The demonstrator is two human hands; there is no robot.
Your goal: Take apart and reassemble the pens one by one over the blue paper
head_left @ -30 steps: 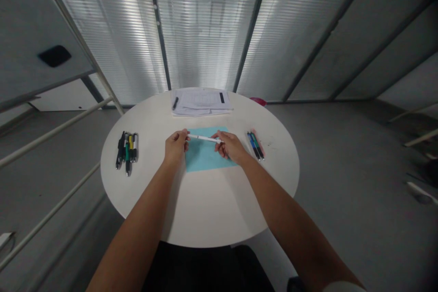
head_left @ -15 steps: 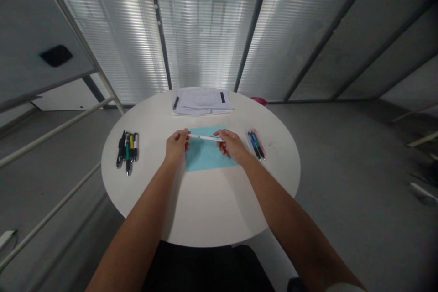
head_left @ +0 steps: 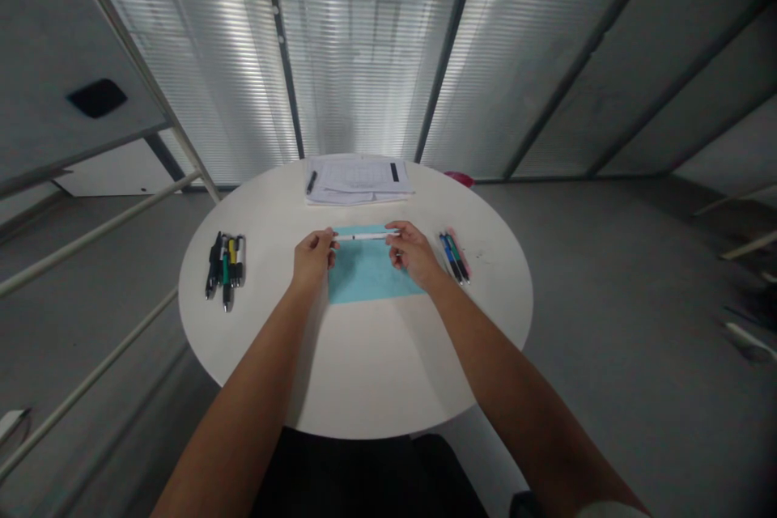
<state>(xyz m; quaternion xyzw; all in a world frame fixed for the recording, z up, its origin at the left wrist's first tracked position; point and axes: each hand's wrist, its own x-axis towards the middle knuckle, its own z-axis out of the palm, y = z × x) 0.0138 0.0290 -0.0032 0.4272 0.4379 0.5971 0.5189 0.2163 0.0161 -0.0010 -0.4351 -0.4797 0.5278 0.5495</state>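
A slim white pen (head_left: 366, 237) with a small dark band lies nearly level between my hands, above a light blue sheet (head_left: 370, 279) on the table. My left hand (head_left: 314, 257) is closed in a pinch on the pen's left end. At the other end, the fingertips of my right hand (head_left: 413, 251) are closed around the pen; its remaining fingers are curled below. Both tips of the pen are partly hidden by fingers.
Several pens and markers (head_left: 226, 263) lie at the left of the round white table (head_left: 376, 372). A few pens (head_left: 454, 257) rest at its right. Stacked papers (head_left: 358, 180) with a dark pen (head_left: 312, 183) sit at the back. White rails (head_left: 103, 239) stand left.
My right hand has shifted slightly upward and its fingers have changed their hold. The pen's right end has risen, so the pen is now nearly level. My left hand stays almost still.
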